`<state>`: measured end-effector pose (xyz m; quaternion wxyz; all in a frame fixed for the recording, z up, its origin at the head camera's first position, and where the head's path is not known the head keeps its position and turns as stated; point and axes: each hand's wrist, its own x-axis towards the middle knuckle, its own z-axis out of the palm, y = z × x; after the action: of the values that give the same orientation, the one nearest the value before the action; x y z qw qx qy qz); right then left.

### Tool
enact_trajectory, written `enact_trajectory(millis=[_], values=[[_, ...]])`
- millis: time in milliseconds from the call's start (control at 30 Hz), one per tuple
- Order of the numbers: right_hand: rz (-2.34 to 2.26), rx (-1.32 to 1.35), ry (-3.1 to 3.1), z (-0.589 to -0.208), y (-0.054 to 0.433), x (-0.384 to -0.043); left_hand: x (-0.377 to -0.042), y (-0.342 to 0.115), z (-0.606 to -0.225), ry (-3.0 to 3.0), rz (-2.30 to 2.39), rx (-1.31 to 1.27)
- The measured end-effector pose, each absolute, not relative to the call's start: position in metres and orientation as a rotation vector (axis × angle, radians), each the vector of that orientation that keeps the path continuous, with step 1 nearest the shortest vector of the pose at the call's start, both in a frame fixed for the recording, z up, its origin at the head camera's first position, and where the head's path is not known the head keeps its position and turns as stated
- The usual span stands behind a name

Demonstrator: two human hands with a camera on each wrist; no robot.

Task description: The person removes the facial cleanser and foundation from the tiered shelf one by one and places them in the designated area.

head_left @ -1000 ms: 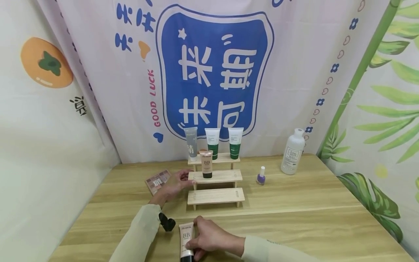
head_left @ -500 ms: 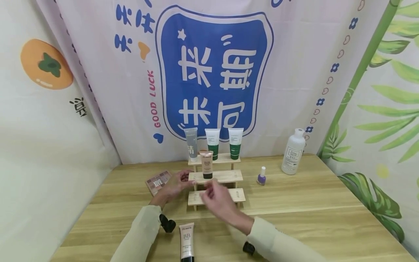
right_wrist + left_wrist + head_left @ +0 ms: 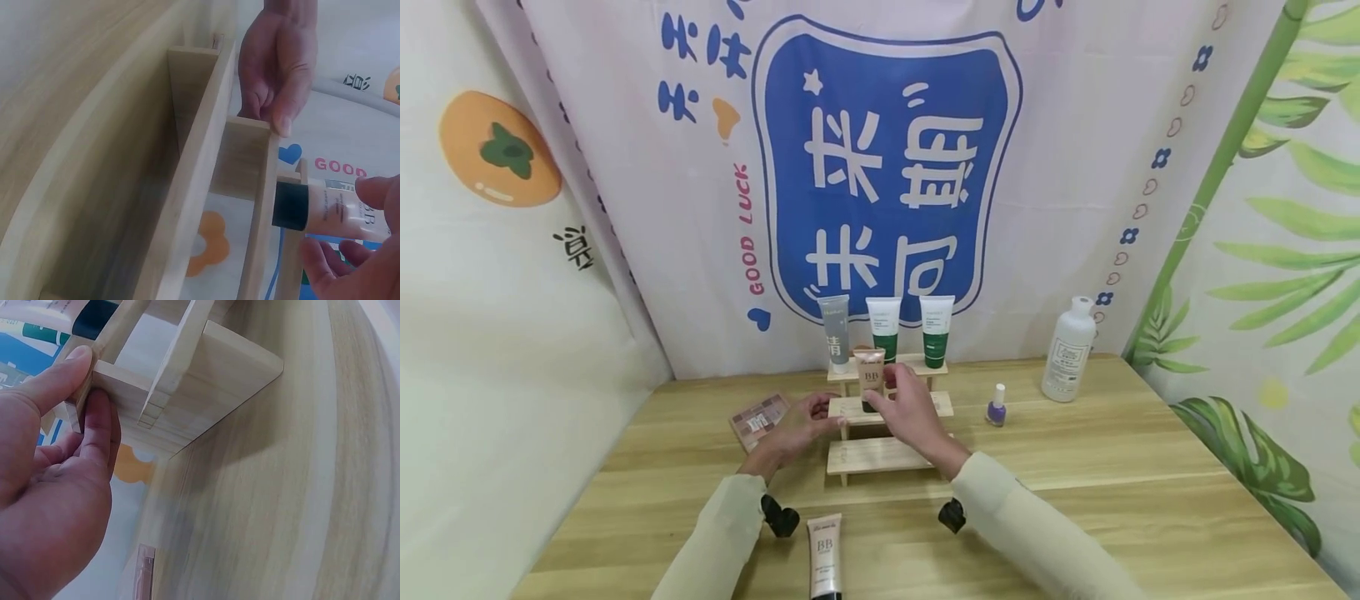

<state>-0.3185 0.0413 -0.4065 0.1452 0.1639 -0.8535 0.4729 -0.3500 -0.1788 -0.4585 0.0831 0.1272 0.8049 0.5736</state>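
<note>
A three-step wooden display stand (image 3: 880,454) stands mid-table. My left hand (image 3: 800,429) grips the left end of its middle step, thumb on top and fingers beneath, as the left wrist view shows. A pink BB cream tube (image 3: 870,367) stands upright, black cap down, on that step. My right hand (image 3: 913,412) is at this tube, its thumb over the front and curled fingers along the other side; in the right wrist view the tube (image 3: 331,209) lies between thumb and fingers. A larger BB cream tube (image 3: 825,554) lies on the table in front.
On the top step stand a grey tube (image 3: 835,333) and two white-and-green tubes (image 3: 936,329). An eyeshadow palette (image 3: 758,421) lies left of the stand. To the right are a purple nail polish bottle (image 3: 996,407) and a white bottle (image 3: 1069,350). Printed cloth hangs behind.
My right hand has let go of the larger BB cream tube at the front and moved up to the smaller one on the middle step. The left hand keeps its grip on the stand.
</note>
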Motion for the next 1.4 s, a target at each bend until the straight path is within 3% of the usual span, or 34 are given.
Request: enact_trajectory(millis=[467,1033,1400], values=[[1.347,0.417,-2.434,-0.409,0.038,-0.316,-0.35,-0.18,-0.459,2.401,1.719,0.375],[1.856,0.643,-2.76,-0.451,0.063,-0.215,-0.347,-0.183,-0.455,2.432,1.687,0.322],[1.956,0.664,-2.868,-0.465,0.051,-0.2,-0.348,-0.18,-0.458,2.396,1.701,0.397]])
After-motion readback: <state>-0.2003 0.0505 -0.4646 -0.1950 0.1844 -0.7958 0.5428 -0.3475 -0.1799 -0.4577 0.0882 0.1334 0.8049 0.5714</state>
